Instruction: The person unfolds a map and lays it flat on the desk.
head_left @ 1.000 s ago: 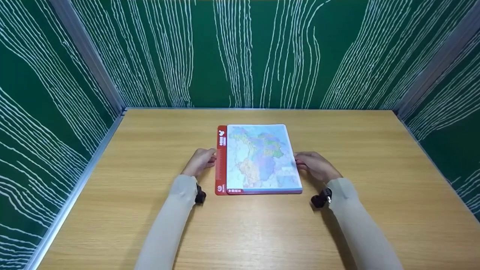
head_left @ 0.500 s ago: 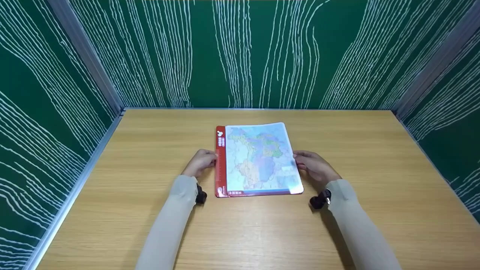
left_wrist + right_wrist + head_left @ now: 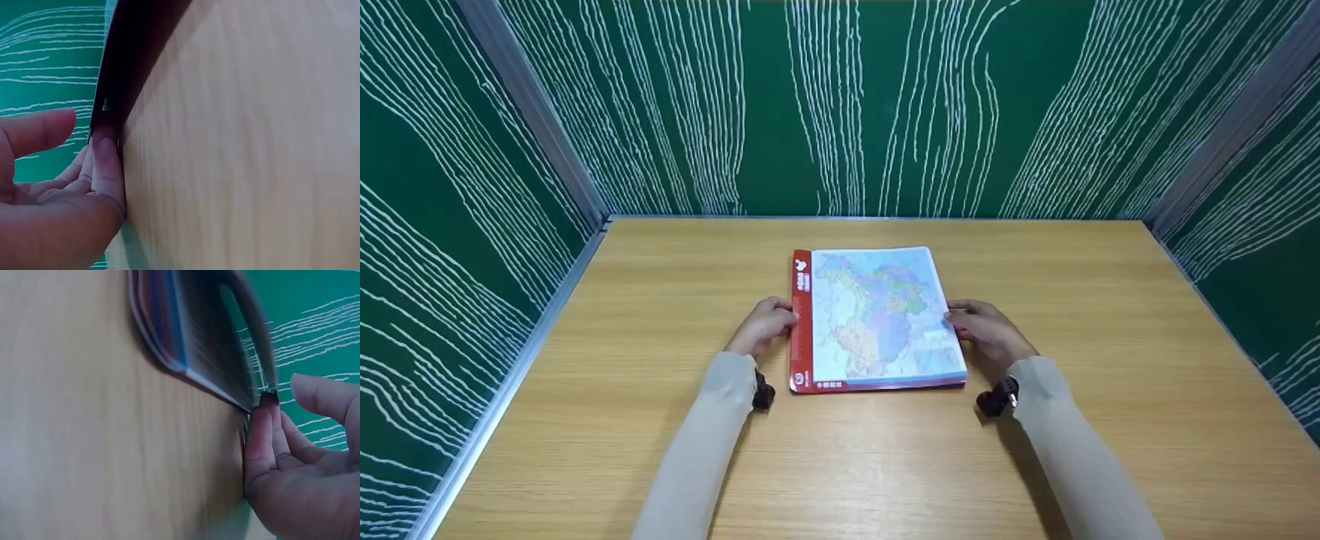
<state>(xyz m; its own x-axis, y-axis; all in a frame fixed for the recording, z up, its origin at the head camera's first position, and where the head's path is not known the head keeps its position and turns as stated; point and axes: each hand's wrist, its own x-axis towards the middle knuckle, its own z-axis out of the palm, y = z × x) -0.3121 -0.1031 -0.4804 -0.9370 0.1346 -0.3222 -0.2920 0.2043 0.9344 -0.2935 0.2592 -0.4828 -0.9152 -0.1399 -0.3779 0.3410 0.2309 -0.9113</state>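
Observation:
A stack of map sheets (image 3: 885,322), with a red strip down its left side, lies on the wooden table between both hands. My left hand (image 3: 765,324) is at the strip's edge. In the left wrist view, fingers (image 3: 107,166) reach beneath the raised dark edge, and the thumb stands apart from it. On the opposite side, my right hand (image 3: 988,328) touches the stack's right edge. Its fingertips (image 3: 261,433) meet a raised upper layer in the right wrist view, which is blurred; the thumb is apart. Lower layers (image 3: 160,332) show red and blue edges there.
The wooden table (image 3: 877,465) extends around the stack on all sides. Green panels (image 3: 877,112) with white wavy lines stand behind and at both sides, joined by grey metal posts (image 3: 547,120). A small black camera (image 3: 997,397) sits at the right wrist.
The stack has shifted slightly left and toward the person. Half a second ago its top looked tilted and glossier. Both hands have moved slightly inward at the edges.

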